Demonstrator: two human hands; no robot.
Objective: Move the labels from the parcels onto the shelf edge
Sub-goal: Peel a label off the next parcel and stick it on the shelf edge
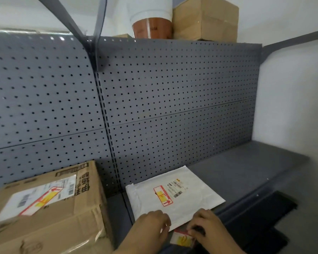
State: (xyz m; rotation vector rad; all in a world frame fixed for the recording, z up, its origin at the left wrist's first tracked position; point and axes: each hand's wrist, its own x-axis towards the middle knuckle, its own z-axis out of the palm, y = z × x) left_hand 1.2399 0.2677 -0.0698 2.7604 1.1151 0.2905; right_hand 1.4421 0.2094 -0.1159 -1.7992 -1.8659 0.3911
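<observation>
Two parcels [174, 195], three labels [162, 196], two hands [152, 226]

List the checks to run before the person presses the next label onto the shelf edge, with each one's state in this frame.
1. Label in hand: ok. The right hand pinches a red and yellow label at the shelf edge.
2. Left hand steadying the white mailer: ok, it rests on the near edge.
3. Label flat on the edge: cannot tell, the hands hide it.
4. Mailer's label removed: not ok, a red label is on it.
5. Cardboard box label removed: not ok, its red label remains.
</observation>
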